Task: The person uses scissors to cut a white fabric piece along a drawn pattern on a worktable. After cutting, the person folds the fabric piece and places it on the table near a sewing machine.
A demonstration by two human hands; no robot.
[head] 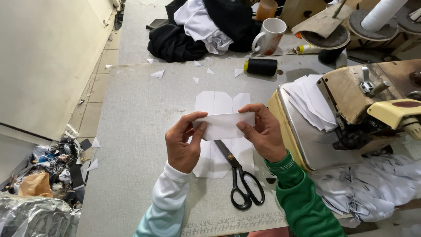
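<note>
A folded white fabric piece (224,125) is pinched at its ends between the left hand (184,142) and right hand (262,131), above more cut pieces (215,103), black scissors (239,177) just below; folding seems underway, needing aligned edges next.

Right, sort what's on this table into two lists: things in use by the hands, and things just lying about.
In use:
left hand and right hand, holding a folded white piece between them
white cut pieces flat beneath it
black scissors beside them

Lying about:
black thread spool
mug
black and white cloth heap
small white offcuts
sewing machine
</note>
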